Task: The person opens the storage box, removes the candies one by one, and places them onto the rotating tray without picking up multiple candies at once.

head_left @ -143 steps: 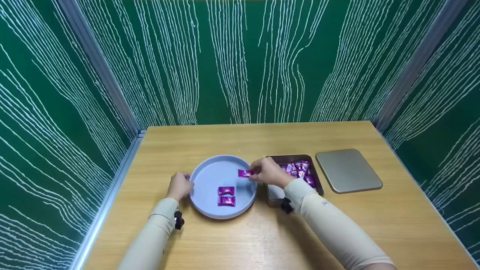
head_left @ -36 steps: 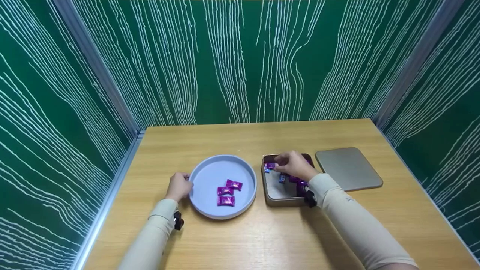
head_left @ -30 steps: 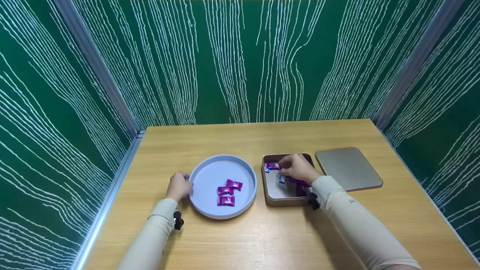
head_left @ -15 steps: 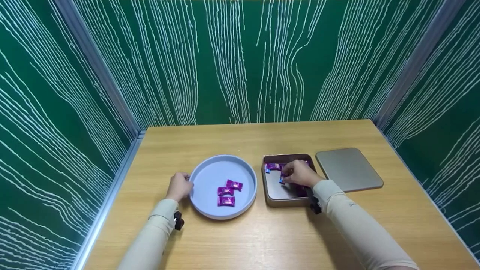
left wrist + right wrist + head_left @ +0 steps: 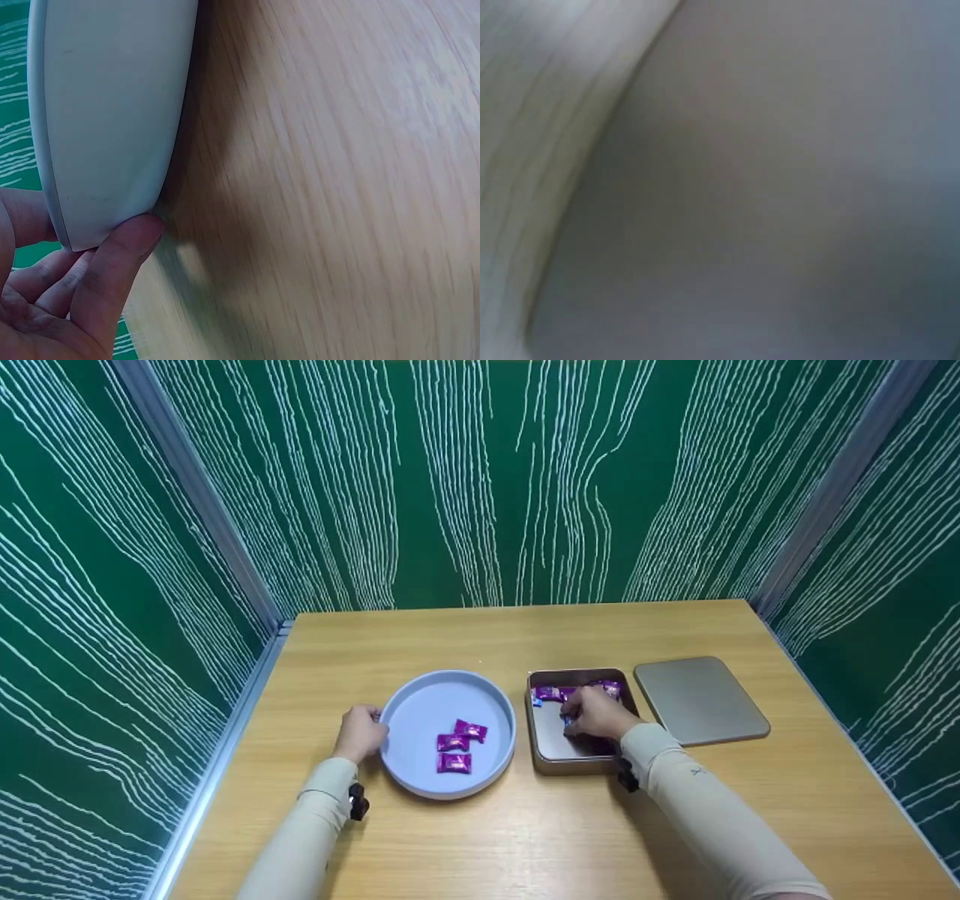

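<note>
In the head view my left hand grips the left rim of a round pale-blue plate with raised sides. The left wrist view shows its thumb pressed on the plate's outer wall. Three purple wrapped candies lie on the plate, right of its middle. My right hand reaches into an open metal tin, fingertips pinching a candy whose blue wrapper end peeks out. More purple candies lie along the tin's back, several partly hidden by the hand. The right wrist view holds only a blurred grey surface.
A flat square metal lid lies on the wooden table right of the tin. Green walls with white streaks stand behind and at both sides. A narrow strip of table separates plate and tin.
A third candy, earlier in my right hand over the plate, now lies there. That hand has gone back right into the tin and closed its fingertips on another candy. The left hand stays put.
</note>
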`<action>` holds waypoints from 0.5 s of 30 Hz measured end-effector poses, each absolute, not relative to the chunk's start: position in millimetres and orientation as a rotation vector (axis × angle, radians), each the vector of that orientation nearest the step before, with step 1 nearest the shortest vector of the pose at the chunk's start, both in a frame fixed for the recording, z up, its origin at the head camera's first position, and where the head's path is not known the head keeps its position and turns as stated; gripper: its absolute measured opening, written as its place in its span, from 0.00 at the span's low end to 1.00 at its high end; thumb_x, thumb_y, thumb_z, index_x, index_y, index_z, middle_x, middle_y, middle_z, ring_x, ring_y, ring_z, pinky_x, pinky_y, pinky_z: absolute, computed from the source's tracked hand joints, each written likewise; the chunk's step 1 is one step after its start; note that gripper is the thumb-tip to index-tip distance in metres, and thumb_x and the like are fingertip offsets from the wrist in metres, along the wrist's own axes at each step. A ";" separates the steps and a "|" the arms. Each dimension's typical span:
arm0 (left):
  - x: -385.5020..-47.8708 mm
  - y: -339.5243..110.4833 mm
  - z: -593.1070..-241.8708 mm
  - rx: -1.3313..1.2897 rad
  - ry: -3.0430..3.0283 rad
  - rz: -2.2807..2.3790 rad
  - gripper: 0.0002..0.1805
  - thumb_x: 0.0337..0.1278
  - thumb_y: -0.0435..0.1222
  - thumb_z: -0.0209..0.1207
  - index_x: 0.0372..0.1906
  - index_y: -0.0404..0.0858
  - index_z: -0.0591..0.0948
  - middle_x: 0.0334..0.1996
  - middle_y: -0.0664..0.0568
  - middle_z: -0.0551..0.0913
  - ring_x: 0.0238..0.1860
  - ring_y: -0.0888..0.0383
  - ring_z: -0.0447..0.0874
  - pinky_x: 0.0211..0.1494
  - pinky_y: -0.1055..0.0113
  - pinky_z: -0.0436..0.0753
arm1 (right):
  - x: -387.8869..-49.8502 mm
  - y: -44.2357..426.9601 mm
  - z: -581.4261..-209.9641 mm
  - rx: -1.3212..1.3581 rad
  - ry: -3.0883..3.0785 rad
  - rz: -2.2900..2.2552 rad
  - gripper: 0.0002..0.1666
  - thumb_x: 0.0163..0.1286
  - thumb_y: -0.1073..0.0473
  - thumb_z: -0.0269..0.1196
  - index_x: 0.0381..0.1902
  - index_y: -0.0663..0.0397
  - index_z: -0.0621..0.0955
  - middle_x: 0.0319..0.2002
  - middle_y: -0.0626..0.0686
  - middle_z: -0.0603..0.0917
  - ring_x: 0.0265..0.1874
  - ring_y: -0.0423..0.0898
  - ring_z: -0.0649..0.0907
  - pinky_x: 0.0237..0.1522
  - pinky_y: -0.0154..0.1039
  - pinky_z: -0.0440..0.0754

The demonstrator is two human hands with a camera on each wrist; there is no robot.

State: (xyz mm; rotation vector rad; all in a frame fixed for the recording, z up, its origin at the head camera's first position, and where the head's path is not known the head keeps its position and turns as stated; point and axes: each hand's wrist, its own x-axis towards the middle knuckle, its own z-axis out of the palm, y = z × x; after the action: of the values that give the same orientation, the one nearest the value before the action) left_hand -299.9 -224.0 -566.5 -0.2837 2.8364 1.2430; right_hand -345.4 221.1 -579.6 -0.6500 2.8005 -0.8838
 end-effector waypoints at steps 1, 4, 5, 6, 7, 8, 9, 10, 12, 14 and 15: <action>-300.1 -224.2 -566.9 -0.283 2.837 1.244 0.20 0.59 0.24 0.56 0.55 0.23 0.87 0.43 0.35 0.90 0.42 0.48 0.88 0.37 0.67 0.87 | -345.5 220.9 -580.7 -0.661 2.804 -0.877 0.18 0.51 0.69 0.82 0.41 0.68 0.91 0.39 0.62 0.93 0.41 0.58 0.91 0.53 0.57 0.91; -300.4 -224.5 -567.4 -0.279 2.832 1.256 0.20 0.59 0.24 0.56 0.55 0.23 0.87 0.43 0.35 0.90 0.41 0.49 0.88 0.37 0.66 0.88 | -346.0 221.2 -583.0 -0.688 2.815 -0.852 0.16 0.50 0.71 0.81 0.40 0.66 0.91 0.39 0.61 0.93 0.41 0.58 0.91 0.53 0.57 0.91; -300.1 -224.3 -567.3 -0.281 2.828 1.257 0.20 0.59 0.24 0.56 0.55 0.23 0.86 0.44 0.34 0.90 0.41 0.48 0.88 0.38 0.65 0.89 | -346.2 221.7 -583.2 -0.689 2.819 -0.849 0.16 0.50 0.71 0.81 0.39 0.66 0.91 0.38 0.61 0.93 0.41 0.58 0.91 0.53 0.57 0.91; -299.9 -224.0 -567.2 -0.284 2.825 1.258 0.20 0.60 0.24 0.56 0.55 0.23 0.86 0.44 0.35 0.90 0.41 0.48 0.88 0.38 0.65 0.89 | -346.2 222.0 -583.2 -0.694 2.824 -0.849 0.15 0.50 0.72 0.80 0.39 0.66 0.91 0.38 0.61 0.93 0.41 0.58 0.91 0.53 0.57 0.91; -299.7 -223.8 -566.6 -0.283 2.822 1.262 0.20 0.60 0.24 0.56 0.55 0.23 0.86 0.44 0.34 0.90 0.41 0.48 0.88 0.38 0.65 0.89 | -345.9 222.3 -582.8 -0.692 2.827 -0.850 0.15 0.50 0.73 0.79 0.38 0.66 0.91 0.38 0.61 0.93 0.40 0.58 0.91 0.52 0.56 0.91; -299.4 -223.9 -566.5 -0.282 2.822 1.261 0.20 0.60 0.24 0.56 0.55 0.23 0.86 0.44 0.34 0.90 0.41 0.48 0.88 0.38 0.65 0.89 | -345.5 222.5 -582.5 -0.693 2.828 -0.853 0.14 0.50 0.74 0.78 0.38 0.66 0.91 0.37 0.61 0.93 0.40 0.59 0.91 0.52 0.56 0.91; -299.0 -223.9 -566.2 -0.283 2.820 1.261 0.20 0.61 0.24 0.56 0.55 0.22 0.86 0.44 0.34 0.90 0.41 0.48 0.88 0.38 0.65 0.90 | -344.9 222.6 -582.0 -0.691 2.828 -0.859 0.14 0.51 0.75 0.77 0.38 0.66 0.91 0.37 0.61 0.93 0.40 0.59 0.91 0.51 0.56 0.92; -298.4 -223.8 -565.6 -0.284 2.817 1.263 0.20 0.61 0.24 0.56 0.55 0.22 0.86 0.44 0.34 0.90 0.41 0.48 0.88 0.37 0.65 0.90 | -344.1 222.6 -581.5 -0.679 2.827 -0.869 0.14 0.51 0.76 0.76 0.38 0.67 0.91 0.37 0.61 0.93 0.40 0.59 0.91 0.52 0.56 0.91; -297.6 -224.0 -564.5 -0.282 2.815 1.272 0.19 0.61 0.24 0.56 0.55 0.22 0.86 0.44 0.33 0.89 0.39 0.48 0.88 0.35 0.65 0.89 | -342.4 222.5 -580.4 -0.650 2.822 -0.889 0.14 0.51 0.77 0.74 0.38 0.67 0.91 0.37 0.62 0.93 0.41 0.60 0.91 0.54 0.57 0.91; -297.2 -224.3 -564.3 -0.278 2.811 1.282 0.20 0.61 0.24 0.56 0.57 0.21 0.85 0.45 0.32 0.89 0.38 0.49 0.88 0.33 0.66 0.88 | -340.9 222.4 -578.9 -0.610 2.813 -0.908 0.13 0.52 0.77 0.73 0.38 0.67 0.91 0.38 0.62 0.93 0.43 0.60 0.91 0.55 0.58 0.90; -297.3 -224.4 -564.3 -0.278 2.806 1.291 0.21 0.61 0.24 0.56 0.58 0.21 0.85 0.46 0.31 0.89 0.37 0.49 0.88 0.32 0.66 0.87 | -340.3 222.6 -578.0 -0.590 2.811 -0.917 0.13 0.53 0.77 0.73 0.38 0.67 0.91 0.39 0.62 0.93 0.43 0.60 0.90 0.56 0.59 0.89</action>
State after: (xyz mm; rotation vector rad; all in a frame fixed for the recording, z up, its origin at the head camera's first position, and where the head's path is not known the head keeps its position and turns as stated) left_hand -297.3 -224.4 -564.3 -0.2779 2.8060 1.2906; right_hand -340.3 222.6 -578.0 -0.5896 2.8110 -0.9169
